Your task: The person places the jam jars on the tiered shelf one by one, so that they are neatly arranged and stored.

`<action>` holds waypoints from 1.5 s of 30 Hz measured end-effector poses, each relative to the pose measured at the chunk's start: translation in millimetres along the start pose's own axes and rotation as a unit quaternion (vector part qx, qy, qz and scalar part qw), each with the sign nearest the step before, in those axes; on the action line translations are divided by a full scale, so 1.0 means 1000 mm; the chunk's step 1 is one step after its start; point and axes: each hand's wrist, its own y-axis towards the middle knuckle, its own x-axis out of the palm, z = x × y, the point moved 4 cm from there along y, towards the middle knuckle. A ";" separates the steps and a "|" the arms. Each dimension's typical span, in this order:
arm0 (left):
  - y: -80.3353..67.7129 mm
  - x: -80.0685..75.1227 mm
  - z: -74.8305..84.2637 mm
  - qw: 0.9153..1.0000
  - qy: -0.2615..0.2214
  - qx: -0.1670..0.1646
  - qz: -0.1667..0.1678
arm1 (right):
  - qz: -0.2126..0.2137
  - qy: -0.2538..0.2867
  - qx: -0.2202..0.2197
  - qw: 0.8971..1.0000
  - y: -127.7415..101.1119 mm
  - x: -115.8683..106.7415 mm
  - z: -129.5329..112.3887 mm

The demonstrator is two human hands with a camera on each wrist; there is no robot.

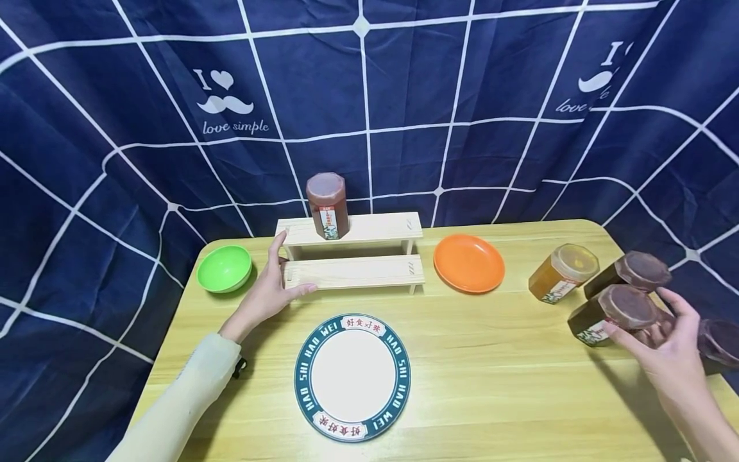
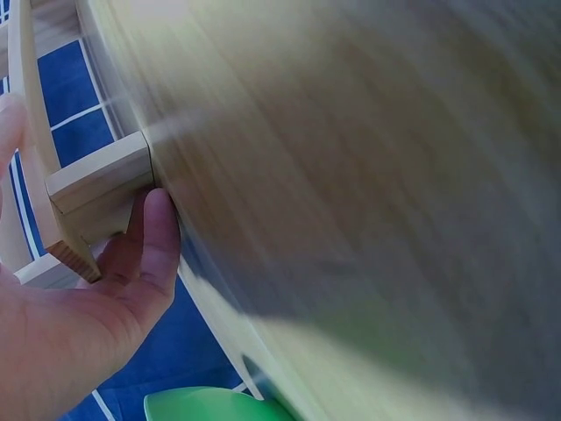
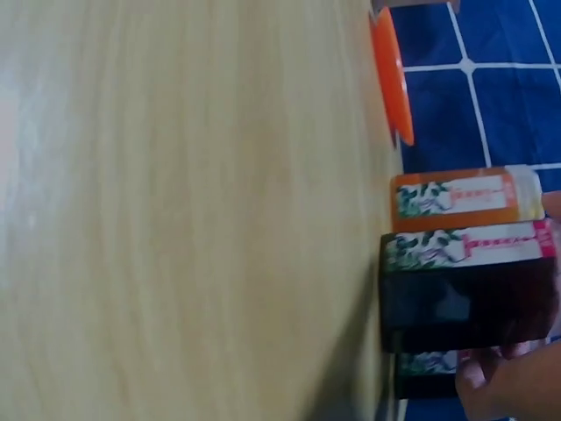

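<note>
Dark jar: upright, long axis vertical, right side of table; right hand curls round it. Left hand, fingers spread, touches shelf. Backdrop: navy grid curtain.

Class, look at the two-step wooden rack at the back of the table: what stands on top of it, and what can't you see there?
One dark jar stands upright on the wooden rack's upper step; the lower step is bare. The left hand touches the rack's left end, hiding that corner.
</note>
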 end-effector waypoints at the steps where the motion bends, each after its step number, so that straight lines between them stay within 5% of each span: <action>1: 0.000 0.000 0.000 1.000 0.001 0.000 0.000 | -0.006 -0.003 0.003 1.000 0.001 -0.001 0.002; 12: -0.001 -0.001 0.003 1.000 0.009 -0.005 -0.001 | -0.068 -0.028 -0.010 0.997 0.006 -0.009 0.016; 29: 0.001 0.000 0.001 1.000 0.008 -0.004 -0.003 | -0.086 -0.117 -0.022 0.989 0.008 -0.008 0.010; 45: -0.001 -0.001 0.002 1.000 0.012 -0.005 -0.004 | -0.125 -0.130 -0.048 0.982 0.000 0.011 0.003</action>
